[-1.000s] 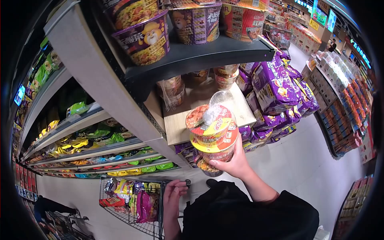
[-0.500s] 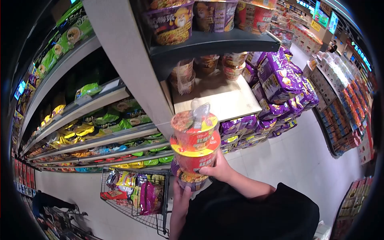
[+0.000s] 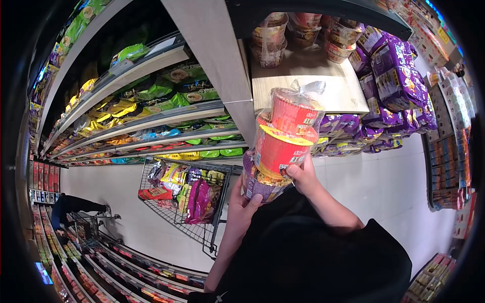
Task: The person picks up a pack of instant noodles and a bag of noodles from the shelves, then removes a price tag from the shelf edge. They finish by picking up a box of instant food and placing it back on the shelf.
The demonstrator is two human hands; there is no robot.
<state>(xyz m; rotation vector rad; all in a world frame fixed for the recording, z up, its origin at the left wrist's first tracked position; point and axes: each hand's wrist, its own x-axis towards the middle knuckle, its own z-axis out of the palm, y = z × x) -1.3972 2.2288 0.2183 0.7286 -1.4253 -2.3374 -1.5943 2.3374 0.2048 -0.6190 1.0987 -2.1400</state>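
Observation:
A tilted stack of instant noodle cups (image 3: pixel 283 151) in clear plastic wrap is between my hands, with a knotted wrap end at the top. Two red cups with yellow rims sit above a purple noodle bowl (image 3: pixel 265 187). My left hand (image 3: pixel 243 204) grips the purple bowl from the lower left, thumb on its side. Around the right side of the lower red cup, my right hand (image 3: pixel 304 177) is closed with the thumb in front; its other fingers are mostly hidden behind the cups.
More wrapped noodle cups (image 3: pixel 268 43) stand on a wooden shelf (image 3: pixel 328 91) ahead. Purple noodle packs (image 3: pixel 399 76) are piled to the right. A shopping cart (image 3: pixel 220 202) with bagged food stands at lower left, beside long shelves of packets (image 3: pixel 166 108). Farther left, a person (image 3: pixel 76 204) is by another cart.
My view has swung left and down. The stack has turned, so the red cups' sides face me more and their lids less. Both hands keep their hold.

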